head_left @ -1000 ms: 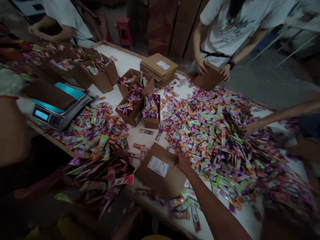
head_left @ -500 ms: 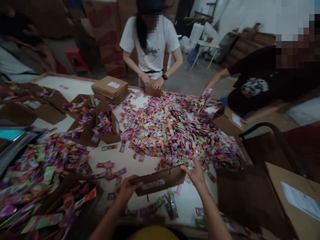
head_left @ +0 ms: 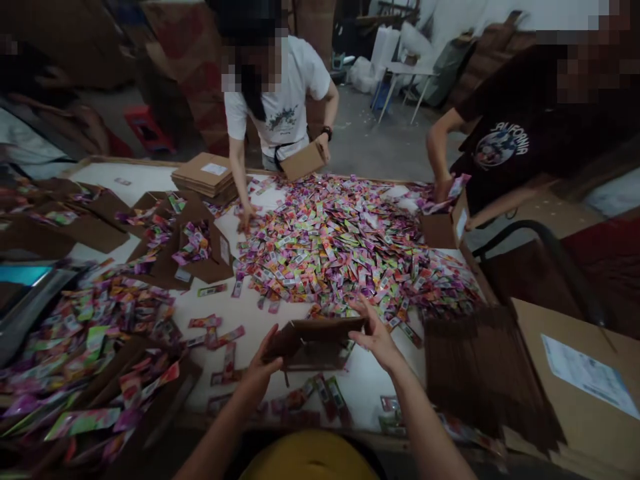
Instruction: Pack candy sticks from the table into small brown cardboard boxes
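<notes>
A small brown cardboard box [head_left: 315, 341] is held above the white table [head_left: 250, 310], opened up with its mouth toward me. My left hand [head_left: 263, 370] grips its left end. My right hand [head_left: 376, 337] grips its right end, fingers wrapped over the rim. Just beyond the box spreads a large heap of colourful sachets [head_left: 345, 250]. A few loose sachets [head_left: 325, 393] lie on the table under the box.
Filled open boxes [head_left: 193, 247] and a stack of flat boxes [head_left: 205, 177] stand at the left. More sachets [head_left: 85, 333] pile up at the near left. Flat cartons [head_left: 565, 380] lie at the right. Two people work across the table, each holding a box.
The box has come up off the table and opened out between my hands. The person in white has lifted a box and reached one hand into the heap.
</notes>
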### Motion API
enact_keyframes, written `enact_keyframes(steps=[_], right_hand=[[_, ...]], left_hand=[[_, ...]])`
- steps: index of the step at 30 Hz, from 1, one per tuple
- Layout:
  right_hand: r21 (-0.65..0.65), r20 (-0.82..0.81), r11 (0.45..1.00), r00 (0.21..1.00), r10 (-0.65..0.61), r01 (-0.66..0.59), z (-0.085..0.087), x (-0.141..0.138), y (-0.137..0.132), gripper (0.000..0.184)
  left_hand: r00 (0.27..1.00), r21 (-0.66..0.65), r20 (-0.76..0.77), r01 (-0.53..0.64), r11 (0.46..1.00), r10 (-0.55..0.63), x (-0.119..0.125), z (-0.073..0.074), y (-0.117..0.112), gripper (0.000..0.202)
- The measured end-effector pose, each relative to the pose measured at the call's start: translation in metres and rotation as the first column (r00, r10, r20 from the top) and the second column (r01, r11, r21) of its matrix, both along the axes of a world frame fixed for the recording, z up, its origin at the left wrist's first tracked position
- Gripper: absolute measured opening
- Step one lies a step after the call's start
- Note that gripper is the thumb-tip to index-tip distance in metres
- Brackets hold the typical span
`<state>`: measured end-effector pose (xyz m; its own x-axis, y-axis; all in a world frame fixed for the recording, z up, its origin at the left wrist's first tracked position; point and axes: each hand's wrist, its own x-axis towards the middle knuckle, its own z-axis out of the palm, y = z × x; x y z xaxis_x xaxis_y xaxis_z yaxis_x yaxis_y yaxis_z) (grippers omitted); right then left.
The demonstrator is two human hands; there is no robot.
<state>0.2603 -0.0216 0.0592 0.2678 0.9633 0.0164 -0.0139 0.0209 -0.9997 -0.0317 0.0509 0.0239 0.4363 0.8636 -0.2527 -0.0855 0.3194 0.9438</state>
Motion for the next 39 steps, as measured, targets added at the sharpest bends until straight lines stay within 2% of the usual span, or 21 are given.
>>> enact_keyframes(steps=[2, 4, 6, 8, 9, 10, 12, 14, 15, 17, 19, 21, 23, 25, 27, 28, 31, 33, 35, 37, 39], right_hand=[[-0.006, -0.002, 0.994, 0.994, 0.107, -0.107, -0.009, -0.008, 0.000, 0.096], [-0.027, 0.074, 0.990, 0.987, 0.140, -0.138, -0.024, -0.017, 0.001, 0.100], [-0.042, 0.192, 0.998, 0.980, 0.057, -0.050, -0.042, -0.023, 0.004, 0.090], [-0.001, 0.313, 0.999, 0.949, -0.039, 0.041, -0.056, -0.027, 0.008, 0.062], [0.040, 0.379, 0.999, 0.924, -0.047, 0.034, -0.059, -0.029, 0.010, 0.046], [0.082, 0.450, 0.997, 0.893, -0.024, -0.015, -0.058, -0.031, 0.012, 0.035], [0.105, 0.600, 0.979, 0.796, 0.079, -0.177, -0.047, -0.036, 0.013, 0.033], [0.021, 0.722, 0.960, 0.668, 0.180, -0.281, -0.029, -0.041, 0.005, 0.038], [-0.039, 0.760, 0.952, 0.610, 0.226, -0.305, -0.021, -0.045, -0.002, 0.047], [-0.152, 0.801, 0.936, 0.515, 0.306, -0.319, -0.012, -0.055, -0.022, 0.077], [-0.229, 0.830, 0.930, 0.441, 0.341, -0.288, -0.015, -0.068, -0.044, 0.093], [-0.272, 0.863, 0.938, 0.376, 0.337, -0.217, -0.024, -0.082, -0.060, 0.094], [-0.276, 0.900, 0.949, 0.306, 0.311, -0.151, -0.034, -0.094, -0.068, 0.085], [-0.262, 0.927, 0.952, 0.233, 0.294, -0.160, -0.041, -0.101, -0.068, 0.077], [-0.251, 0.938, 0.941, 0.182, 0.294, -0.228, -0.043, -0.105, -0.065, 0.066], [-0.251, 0.938, 0.932, 0.173, 0.302, -0.263, -0.044, -0.107, -0.064, 0.060], [-0.278, 0.919, 0.921, 0.203, 0.338, -0.273, -0.043, -0.113, -0.064, 0.054], [-0.312, 0.891, 0.917, 0.257, 0.374, -0.250, -0.041, -0.117, -0.064, 0.055], [-0.330, 0.848, 0.913, 0.350, 0.398, -0.239, -0.036, -0.120, -0.060, 0.057], [-0.291, 0.771, 0.927, 0.515, 0.374, -0.237, -0.030, -0.114, -0.053, 0.055], [-0.230, 0.560, 0.947, 0.765, 0.318, -0.225, -0.026, -0.097, -0.046, 0.043]], left_hand=[[1.000, 0.049, 0.010, 0.003, 0.999, -0.003, 0.014, 0.008, -0.006, 0.087], [0.991, 0.216, -0.114, -0.040, 0.976, 0.066, 0.022, 0.014, -0.011, 0.081], [0.963, 0.464, -0.258, 0.052, 0.884, 0.079, 0.021, 0.018, -0.016, 0.072], [0.919, 0.605, -0.392, 0.285, 0.744, -0.034, 0.007, 0.018, -0.021, 0.056], [0.882, 0.602, -0.459, 0.398, 0.693, -0.108, -0.002, 0.017, -0.024, 0.050], [0.841, 0.567, -0.516, 0.476, 0.673, -0.161, -0.011, 0.016, -0.026, 0.048], [0.793, 0.474, -0.583, 0.509, 0.718, -0.177, -0.026, 0.010, -0.027, 0.051], [0.811, 0.457, -0.583, 0.383, 0.803, -0.055, -0.031, 0.001, -0.024, 0.048], [0.821, 0.477, -0.568, 0.282, 0.832, 0.047, -0.029, -0.005, -0.022, 0.041], [0.803, 0.557, -0.515, 0.049, 0.829, 0.299, -0.021, -0.018, -0.018, 0.034], [0.732, 0.674, -0.409, -0.159, 0.721, 0.544, -0.015, -0.030, -0.016, 0.040], [0.697, 0.792, -0.292, -0.208, 0.574, 0.655, -0.015, -0.035, -0.018, 0.048], [0.741, 0.878, -0.297, -0.035, 0.477, 0.602, -0.020, -0.029, -0.019, 0.044], [0.767, 0.862, -0.469, 0.292, 0.413, 0.437, -0.023, -0.016, -0.018, 0.024], [0.695, 0.743, -0.662, 0.561, 0.364, 0.280, -0.019, -0.001, -0.014, 0.006], [0.646, 0.677, -0.732, 0.653, 0.339, 0.218, -0.014, 0.005, -0.010, 0.007], [0.519, 0.542, -0.840, 0.808, 0.230, 0.158, 0.002, 0.014, 0.001, 0.012], [0.492, 0.506, -0.862, 0.849, 0.152, 0.120, 0.008, 0.013, 0.006, 0.016], [0.501, 0.503, -0.864, 0.861, 0.073, 0.044, 0.009, 0.011, 0.008, 0.045], [0.493, 0.493, -0.870, 0.870, -0.021, -0.006, 0.007, 0.008, 0.006, 0.091], [0.456, 0.455, -0.890, 0.888, -0.066, 0.004, 0.002, 0.008, 0.005, 0.109]])
